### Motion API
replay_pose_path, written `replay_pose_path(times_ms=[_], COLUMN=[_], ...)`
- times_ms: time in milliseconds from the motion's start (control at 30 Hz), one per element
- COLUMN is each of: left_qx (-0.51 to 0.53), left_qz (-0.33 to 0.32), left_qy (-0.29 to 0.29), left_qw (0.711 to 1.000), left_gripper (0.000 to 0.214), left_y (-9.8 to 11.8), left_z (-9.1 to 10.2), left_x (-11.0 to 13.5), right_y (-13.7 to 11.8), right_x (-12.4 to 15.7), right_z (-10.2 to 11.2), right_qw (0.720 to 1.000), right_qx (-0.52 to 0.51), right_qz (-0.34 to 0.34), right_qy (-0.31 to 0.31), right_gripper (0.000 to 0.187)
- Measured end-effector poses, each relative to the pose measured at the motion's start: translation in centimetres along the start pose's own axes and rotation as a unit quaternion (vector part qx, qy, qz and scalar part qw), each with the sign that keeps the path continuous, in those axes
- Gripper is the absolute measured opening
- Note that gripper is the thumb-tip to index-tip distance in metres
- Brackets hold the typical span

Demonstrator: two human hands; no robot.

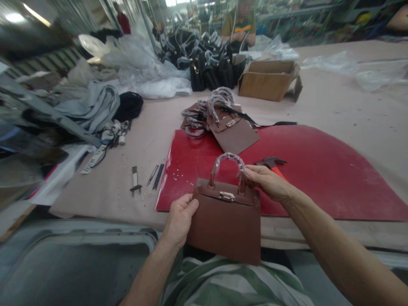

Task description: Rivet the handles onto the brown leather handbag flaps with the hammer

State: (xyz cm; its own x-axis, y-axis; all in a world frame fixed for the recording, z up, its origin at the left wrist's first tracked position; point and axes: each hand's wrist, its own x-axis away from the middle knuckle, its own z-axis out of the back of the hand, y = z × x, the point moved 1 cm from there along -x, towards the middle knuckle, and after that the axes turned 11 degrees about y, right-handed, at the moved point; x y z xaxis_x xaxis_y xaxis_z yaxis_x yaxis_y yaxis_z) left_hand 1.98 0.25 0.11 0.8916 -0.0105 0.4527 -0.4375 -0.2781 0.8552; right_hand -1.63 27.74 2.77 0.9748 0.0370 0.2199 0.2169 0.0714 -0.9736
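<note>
A brown handbag panel point(226, 229) with a silver clasp and a plastic-wrapped handle point(228, 157) hangs over the table's front edge. My left hand point(181, 216) grips its left edge, thumb on the front face. With fingers closed, my right hand point(264, 180) pinches the right side of the wrapped handle. Just beyond that hand lies a claw hammer point(270, 162) with an orange grip, partly hidden by it. More brown bag panels point(236, 134) with wrapped handles are heaped at the far edge of the red board point(318, 170).
Left of the board lie a pronged metal tool point(135, 180), a slim metal rod point(152, 175), a dark strip point(158, 177) and small scattered bits. Farther back are a cardboard box point(269, 80), black handbags point(210, 70) and clear plastic wrapping point(140, 72). Someone sits across the table.
</note>
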Motion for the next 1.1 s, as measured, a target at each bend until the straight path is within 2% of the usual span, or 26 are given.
replay_pose_path(times_ms=[100,200,300,367,433,500,567,667,733,867,967,1100], left_qx=[0.012,0.023,0.025,0.024,0.018,-0.003,-0.066,-0.201,-0.256,-0.298,-0.309,-0.320], left_qz=[0.012,0.027,0.039,0.044,0.045,0.039,0.012,-0.086,-0.136,-0.156,-0.185,-0.236], left_qy=[-0.001,0.001,0.006,0.013,0.016,0.016,0.023,0.081,0.116,0.133,0.166,0.225], left_qw=[1.000,0.999,0.999,0.999,0.999,0.999,0.997,0.972,0.950,0.932,0.918,0.889], left_gripper=[0.039,0.038,0.037,0.038,0.039,0.039,0.035,0.028,0.028,0.023,0.022,0.023], left_y=[-0.3,-1.2,-2.0,-2.6,-3.1,-3.5,-3.8,-4.1,-4.3,-4.1,-2.4,1.7], left_z=[-0.5,-0.8,-1.3,-1.8,-2.3,-2.6,-2.5,-1.6,-0.8,1.0,2.4,5.3], left_x=[0.2,0.7,1.2,1.5,1.6,1.6,1.5,1.2,1.1,0.8,0.1,-2.4], right_y=[0.2,0.2,0.1,0.0,-0.1,0.1,0.7,2.0,2.8,3.3,3.1,3.1], right_x=[0.3,0.5,0.3,0.0,-0.4,-0.8,-0.9,-0.8,-0.6,-0.3,-0.2,-0.4], right_z=[-0.2,-0.2,-0.2,-0.3,-0.6,-1.1,-1.7,-2.7,-3.3,-4.0,-4.0,-3.7], right_qw=[0.999,0.999,0.998,0.993,0.968,0.925,0.893,0.867,0.849,0.826,0.819,0.797], right_qx=[-0.018,-0.006,0.040,0.106,0.226,0.338,0.393,0.420,0.439,0.468,0.477,0.494], right_qz=[-0.025,-0.028,-0.029,-0.003,0.054,0.098,0.113,0.110,0.111,0.117,0.136,0.192], right_qy=[0.021,0.032,0.033,0.052,0.095,0.144,0.188,0.244,0.273,0.292,0.289,0.291], right_gripper=[0.052,0.049,0.042,0.035,0.026,0.022,0.020,0.025,0.029,0.033,0.030,0.027])
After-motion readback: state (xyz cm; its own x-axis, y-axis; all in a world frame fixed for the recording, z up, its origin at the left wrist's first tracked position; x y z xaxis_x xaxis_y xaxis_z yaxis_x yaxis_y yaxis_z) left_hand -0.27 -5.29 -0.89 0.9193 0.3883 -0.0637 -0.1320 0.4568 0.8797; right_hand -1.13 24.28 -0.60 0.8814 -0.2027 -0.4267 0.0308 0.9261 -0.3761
